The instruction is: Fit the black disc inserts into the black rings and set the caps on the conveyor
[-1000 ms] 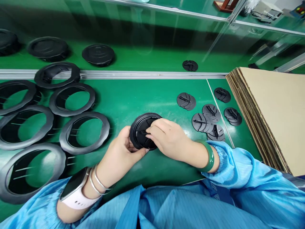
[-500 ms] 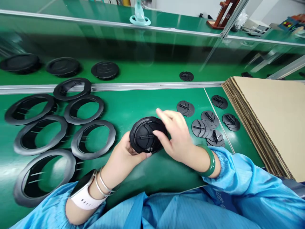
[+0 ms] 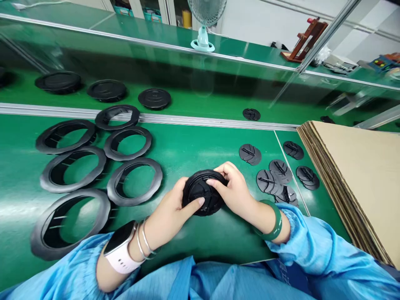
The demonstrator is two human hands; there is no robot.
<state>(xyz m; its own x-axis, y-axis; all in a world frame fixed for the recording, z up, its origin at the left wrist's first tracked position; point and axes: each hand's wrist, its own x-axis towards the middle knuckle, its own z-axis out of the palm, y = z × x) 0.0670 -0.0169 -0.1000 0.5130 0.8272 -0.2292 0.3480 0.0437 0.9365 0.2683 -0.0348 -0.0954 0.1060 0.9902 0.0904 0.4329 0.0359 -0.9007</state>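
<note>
Two-handed grip on round black moulded plastic disc (image 3: 210, 205): left hand (image 3: 167, 218) clasping edge, thumb across face; right hand (image 3: 234, 193) now curling over rim, fingers no longer splayed.

Item: a black moulded plastic disc (image 3: 203, 195) is being held up right now, round, with a slightly wavy, ridged rim.
Face: a raised bar is seen crossing the upper face, partly covered by fingers; finer detail is hidden.
Pose: the disc is tilted, not laid flat, with its face turned up toward the head camera.
Left hand (image 3: 168, 218): the disc's near left edge is being cupped, and the thumb (image 3: 196, 204) is pressed across the face.
Right hand (image 3: 234, 191): the far right edge is being gripped, with the fingers (image 3: 217, 183) curled over the face.
Place: the disc is held mid-scene, toward the near side, between both hands.
</note>
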